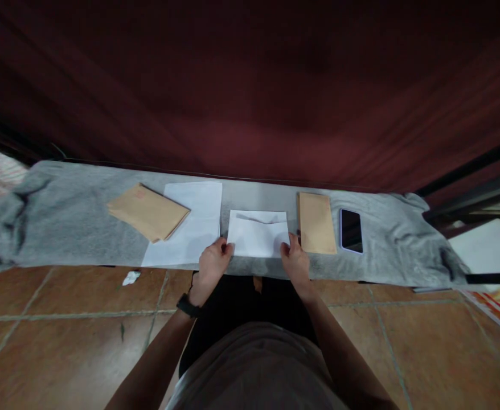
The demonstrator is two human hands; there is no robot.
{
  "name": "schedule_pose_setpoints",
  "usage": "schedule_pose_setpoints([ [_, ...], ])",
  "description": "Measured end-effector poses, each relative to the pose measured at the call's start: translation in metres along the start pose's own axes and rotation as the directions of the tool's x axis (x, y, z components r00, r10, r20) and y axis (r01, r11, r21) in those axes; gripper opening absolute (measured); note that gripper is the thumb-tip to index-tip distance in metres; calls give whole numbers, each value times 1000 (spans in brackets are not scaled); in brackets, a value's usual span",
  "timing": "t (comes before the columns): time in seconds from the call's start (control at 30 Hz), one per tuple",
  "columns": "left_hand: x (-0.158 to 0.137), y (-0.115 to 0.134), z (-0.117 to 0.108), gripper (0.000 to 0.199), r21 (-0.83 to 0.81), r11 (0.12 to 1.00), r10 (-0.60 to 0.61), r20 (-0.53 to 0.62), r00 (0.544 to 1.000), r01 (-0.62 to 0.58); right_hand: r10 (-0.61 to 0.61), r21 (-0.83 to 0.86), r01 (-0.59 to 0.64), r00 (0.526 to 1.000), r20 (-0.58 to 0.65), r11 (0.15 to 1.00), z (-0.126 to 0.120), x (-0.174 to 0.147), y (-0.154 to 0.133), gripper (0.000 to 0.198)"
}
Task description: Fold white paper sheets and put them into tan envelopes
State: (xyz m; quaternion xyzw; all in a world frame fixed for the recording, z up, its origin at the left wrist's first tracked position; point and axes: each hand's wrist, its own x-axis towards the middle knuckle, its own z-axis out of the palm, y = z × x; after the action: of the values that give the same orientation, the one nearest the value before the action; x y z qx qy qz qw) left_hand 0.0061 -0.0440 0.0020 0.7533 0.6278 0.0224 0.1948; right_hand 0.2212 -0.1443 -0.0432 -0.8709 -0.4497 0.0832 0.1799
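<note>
A folded sheet of white paper (258, 239) lies in front of me on the grey cloth, its upper layer ending in a wavy edge below the top. My left hand (214, 261) pinches its lower left corner between thumb and fingers. At the lower right side, my right hand (295, 259) grips the same sheet. Left of it rests a stack of white paper (199, 219), partly covered by brown envelopes (150, 212). Just beyond my right hand lies another stack of brown envelopes (317, 223).
The grey cloth (74, 222) covers a long narrow surface against a dark red curtain (250, 97). A phone (351, 230) lies right of the envelopes. A crumpled white scrap (131, 278) is on the tiled floor (87, 341). A white board-like thing (491, 247) stands far right.
</note>
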Motion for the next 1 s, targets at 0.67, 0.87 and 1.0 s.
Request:
schedule_pose_setpoints([
  [0.67,25,22,7,36,131,986,-92,-63,994,100,-1,-177,-5,999,-37,984,7,37,-25,44],
  [0.87,29,25,10,35,152,984,-86,-64,994,95,-8,-162,0,999,-46,987,12,45,-25,45],
  [1.0,30,25,12,36,159,983,-84,-60,995,93,-42,-135,30,996,-85,990,13,43,-23,46],
])
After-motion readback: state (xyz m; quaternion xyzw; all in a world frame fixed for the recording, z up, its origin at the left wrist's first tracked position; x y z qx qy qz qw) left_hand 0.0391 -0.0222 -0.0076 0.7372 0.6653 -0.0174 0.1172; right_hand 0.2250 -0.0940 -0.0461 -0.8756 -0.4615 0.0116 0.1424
